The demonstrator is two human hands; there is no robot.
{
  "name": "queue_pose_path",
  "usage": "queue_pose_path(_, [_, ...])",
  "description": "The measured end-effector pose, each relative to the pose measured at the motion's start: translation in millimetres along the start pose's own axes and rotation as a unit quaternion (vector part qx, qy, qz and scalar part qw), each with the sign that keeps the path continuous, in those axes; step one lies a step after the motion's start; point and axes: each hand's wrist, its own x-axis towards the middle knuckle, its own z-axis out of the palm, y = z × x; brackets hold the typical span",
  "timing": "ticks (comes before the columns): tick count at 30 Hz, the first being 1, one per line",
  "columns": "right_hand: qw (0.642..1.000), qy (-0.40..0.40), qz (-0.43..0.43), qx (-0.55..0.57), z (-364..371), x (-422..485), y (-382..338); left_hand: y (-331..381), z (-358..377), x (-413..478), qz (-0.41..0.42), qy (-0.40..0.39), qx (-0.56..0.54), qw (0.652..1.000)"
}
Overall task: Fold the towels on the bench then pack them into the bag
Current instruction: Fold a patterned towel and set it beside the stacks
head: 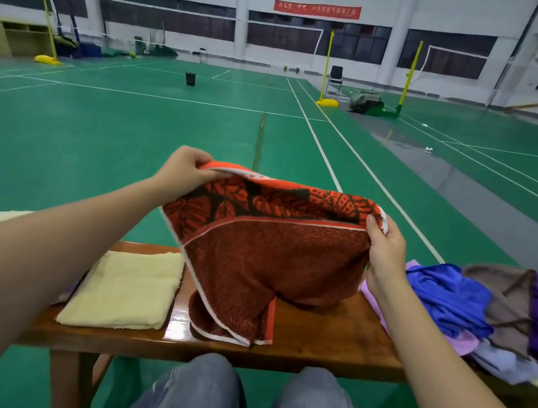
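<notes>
Red towel (270, 256), leaf-patterned along its top band, hangs above the worktop (328, 336) with its lower end bunched on the wood. Our left hand (184, 169) pinches the top left corner, fingers curled over the edge. Our right hand (386, 248) grips the top right corner, thumb in front. Just left of it, a folded yellow towel (128, 287) lies flat on the worktop. To the right sits a loose pile (454, 299) of blue, purple, brown and lilac towels.

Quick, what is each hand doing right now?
Left hand: pinching the top left corner of the red towel.
Right hand: gripping the towel's top right corner, thumb on the front.
</notes>
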Motion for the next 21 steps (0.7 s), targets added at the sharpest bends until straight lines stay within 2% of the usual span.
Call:
queue_pose_path(6, [1.0, -0.003, 0.01, 0.023, -14, -7, -1, -8, -1, -16, -0.08, -0.143, 0.03, 0.986])
queue_pose_path(12, [0.985, -0.088, 0.131, 0.072, -22, -28, 17, -27, 26, -43, -0.108, -0.172, -0.085, 0.976])
queue_pose_path(16, [0.964, -0.161, 0.21, -0.023, -24, -39, 31, -26, 44, -47, -0.126, -0.202, -0.126, 0.963])
queue_pose_path(18, [0.967, -0.145, 0.209, -0.022, -26, -34, 39, -27, 44, -41, -0.141, -0.227, -0.125, 0.955])
queue_pose_path(21, [0.98, -0.072, 0.184, 0.031, -29, -20, 48, -35, 38, -27, -0.169, -0.23, -0.139, 0.948])
